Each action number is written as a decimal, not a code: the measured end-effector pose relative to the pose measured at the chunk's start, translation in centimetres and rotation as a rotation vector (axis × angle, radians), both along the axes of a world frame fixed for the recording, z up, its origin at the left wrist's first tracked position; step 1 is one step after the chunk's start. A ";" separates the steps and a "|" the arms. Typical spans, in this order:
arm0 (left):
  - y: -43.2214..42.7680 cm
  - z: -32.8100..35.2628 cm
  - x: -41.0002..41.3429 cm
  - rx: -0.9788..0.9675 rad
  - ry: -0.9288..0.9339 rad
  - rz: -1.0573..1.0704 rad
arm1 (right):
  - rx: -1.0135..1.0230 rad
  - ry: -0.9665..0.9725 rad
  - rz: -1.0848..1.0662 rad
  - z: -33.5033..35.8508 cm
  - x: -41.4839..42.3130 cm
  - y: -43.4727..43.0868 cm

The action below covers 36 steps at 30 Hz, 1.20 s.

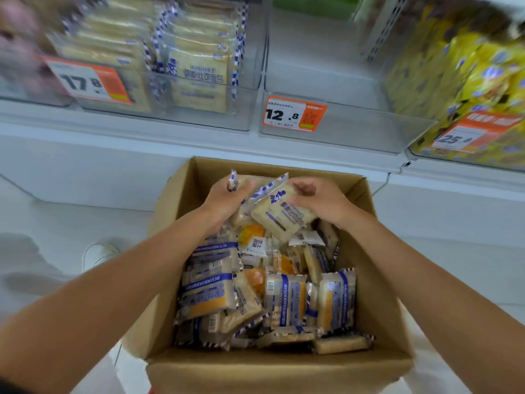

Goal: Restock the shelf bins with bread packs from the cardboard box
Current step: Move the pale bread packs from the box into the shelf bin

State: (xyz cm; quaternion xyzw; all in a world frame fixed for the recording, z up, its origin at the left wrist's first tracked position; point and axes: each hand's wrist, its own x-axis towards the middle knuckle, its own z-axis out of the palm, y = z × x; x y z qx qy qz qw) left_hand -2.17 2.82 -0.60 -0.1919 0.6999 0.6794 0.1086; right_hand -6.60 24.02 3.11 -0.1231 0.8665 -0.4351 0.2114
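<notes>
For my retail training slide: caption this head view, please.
Right hand grips a bread pack, left hand a second pack, over the full cardboard box beneath clear shelf bins.

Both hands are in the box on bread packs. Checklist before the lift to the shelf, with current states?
1. Right hand grips the bread pack: ok.
2. Left hand holds a second pack: ok.
3. Bread pack's print matches the stocked packs in the 17.8 bin: ok.
4. Room left in that bin: cannot tell, blurred.
5. Way up from the cardboard box to the bin unobstructed: ok.
</notes>
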 end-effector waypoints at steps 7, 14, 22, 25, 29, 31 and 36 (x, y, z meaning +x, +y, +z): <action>-5.0 6.9 0.8 -0.018 0.111 -0.102 | 0.103 0.303 0.167 6.3 -0.2 -7.3; -10.9 17.3 -0.3 -0.351 0.483 -0.135 | 0.303 0.777 0.252 14.5 -1.2 -13.3; -15.2 20.7 -9.2 -0.703 0.557 -0.235 | 0.402 1.054 0.157 17.5 -7.4 -17.3; -16.1 18.4 -11.4 -0.658 0.391 -0.239 | 0.595 0.898 0.253 15.6 -10.0 -18.5; -17.3 17.3 -12.8 -0.706 0.385 -0.323 | 0.512 0.597 0.342 13.7 -11.4 -19.1; -17.7 17.2 -12.8 -0.805 0.379 -0.380 | 0.493 0.597 0.267 12.9 -11.6 -18.8; -19.4 14.4 -12.9 -1.082 0.468 -0.410 | 0.501 0.397 0.277 10.2 -11.8 -20.2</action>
